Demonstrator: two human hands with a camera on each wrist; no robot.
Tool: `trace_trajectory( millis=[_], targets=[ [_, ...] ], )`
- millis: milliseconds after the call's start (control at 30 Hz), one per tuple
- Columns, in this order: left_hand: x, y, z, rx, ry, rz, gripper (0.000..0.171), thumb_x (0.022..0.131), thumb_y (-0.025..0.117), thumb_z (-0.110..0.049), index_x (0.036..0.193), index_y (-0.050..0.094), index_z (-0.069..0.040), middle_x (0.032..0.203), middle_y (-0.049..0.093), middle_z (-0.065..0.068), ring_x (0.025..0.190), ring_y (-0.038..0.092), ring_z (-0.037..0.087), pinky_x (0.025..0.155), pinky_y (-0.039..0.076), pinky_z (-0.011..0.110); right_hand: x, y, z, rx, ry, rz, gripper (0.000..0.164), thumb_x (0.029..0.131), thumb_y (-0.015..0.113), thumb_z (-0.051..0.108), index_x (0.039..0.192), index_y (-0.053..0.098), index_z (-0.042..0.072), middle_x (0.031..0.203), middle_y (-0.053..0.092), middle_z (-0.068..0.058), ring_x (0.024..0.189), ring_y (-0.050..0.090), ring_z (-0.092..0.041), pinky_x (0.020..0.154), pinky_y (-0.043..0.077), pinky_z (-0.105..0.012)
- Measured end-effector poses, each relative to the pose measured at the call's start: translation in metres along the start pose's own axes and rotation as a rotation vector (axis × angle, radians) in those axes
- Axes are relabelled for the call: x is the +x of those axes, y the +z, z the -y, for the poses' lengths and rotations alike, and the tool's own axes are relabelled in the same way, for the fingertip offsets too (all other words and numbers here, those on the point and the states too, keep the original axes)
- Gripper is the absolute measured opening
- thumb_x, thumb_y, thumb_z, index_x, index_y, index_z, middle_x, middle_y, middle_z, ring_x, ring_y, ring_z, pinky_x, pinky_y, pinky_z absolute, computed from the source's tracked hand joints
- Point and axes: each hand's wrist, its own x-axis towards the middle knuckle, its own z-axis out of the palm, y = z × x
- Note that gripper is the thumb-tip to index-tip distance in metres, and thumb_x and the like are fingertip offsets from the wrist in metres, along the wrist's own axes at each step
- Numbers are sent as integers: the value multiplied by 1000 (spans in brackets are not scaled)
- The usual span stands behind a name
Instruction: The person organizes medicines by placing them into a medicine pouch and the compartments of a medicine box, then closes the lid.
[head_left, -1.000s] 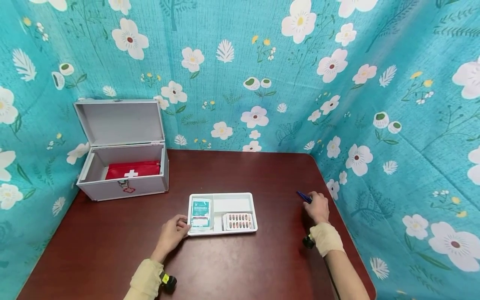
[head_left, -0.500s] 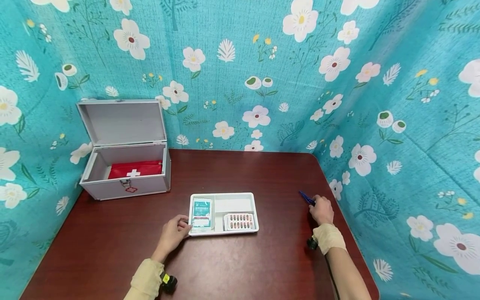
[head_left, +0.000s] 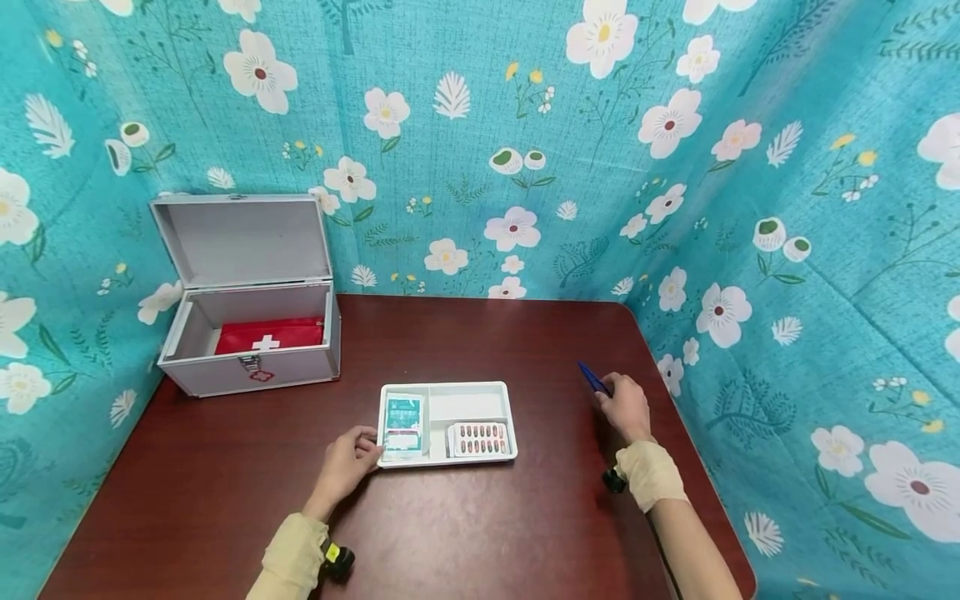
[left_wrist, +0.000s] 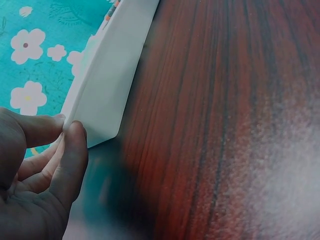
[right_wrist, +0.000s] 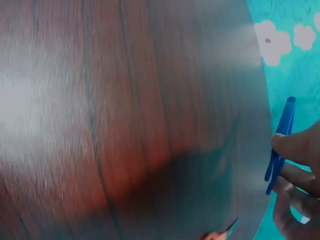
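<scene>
My left hand (head_left: 348, 468) pinches the near left corner of a white divided tray (head_left: 467, 406) between thumb and fingertips. The left wrist view shows the thumb and forefinger on the tray's rim (left_wrist: 82, 90). Inside the tray lie a green-and-white packet (head_left: 403, 417) on the left and capsule blister packs (head_left: 482, 439) at the near right. Over to the right, my right hand (head_left: 627, 408) holds blue tweezers (head_left: 592, 377). The right wrist view has the thumb and fingers gripping the tweezers (right_wrist: 286, 120) at mid-length, their two tips slightly apart.
At the back left stands an open grey metal box (head_left: 206, 379), lid raised, with a red pouch (head_left: 296, 333) bearing a white cross inside. A turquoise floral curtain (head_left: 465, 200) closes off the back and sides of the dark wooden table (head_left: 480, 333).
My right hand first shifts slightly right with the tweezers, then moves back left and farther from me, the tweezers now raised. The left hand keeps its hold on the tray.
</scene>
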Motion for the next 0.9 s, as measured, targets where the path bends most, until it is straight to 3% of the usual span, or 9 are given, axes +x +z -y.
trace_trajectory(
  millis=[167,433,533,633,700,900],
  targets=[
    [-1,-1,-2,-31,-9,9,28,87,71,-1,113,64,5,84,72,11,68,66,12,60,56,21,-3,5,24,21,-63,-3,28,88,73,13,113,67,2,105,68,-19,92,65,-34,80,52,-51],
    [-1,-3,-2,-34,-8,4,27,87,71,-1,112,64,5,85,71,11,68,65,11,59,56,21,-7,16,70,64,-231,3,25,83,78,11,105,69,3,95,69,-15,83,63,-27,76,50,-47],
    [-1,-4,-2,-32,19,-5,26,86,72,-2,110,65,5,83,71,10,66,65,9,59,55,22,-9,20,88,83,-274,35,23,83,78,10,104,69,5,94,70,-12,82,64,-25,75,51,-44],
    [-2,-4,0,-14,95,-32,25,84,72,-2,106,65,6,79,71,8,63,63,6,57,53,22,-10,26,104,97,-321,67,22,84,78,9,104,69,6,92,70,-9,82,66,-23,75,53,-42],
    [-2,-4,0,2,100,-33,25,84,72,-3,106,65,5,79,71,7,64,63,6,58,52,22,-11,30,114,107,-356,88,21,84,78,9,103,69,6,91,70,-8,83,66,-22,75,54,-41],
    [2,-4,0,21,17,1,27,86,73,-5,111,66,2,83,72,7,68,64,10,61,50,20,-13,48,144,101,-467,122,22,81,79,4,101,71,6,94,70,-9,85,66,-22,77,55,-40]
  ],
)
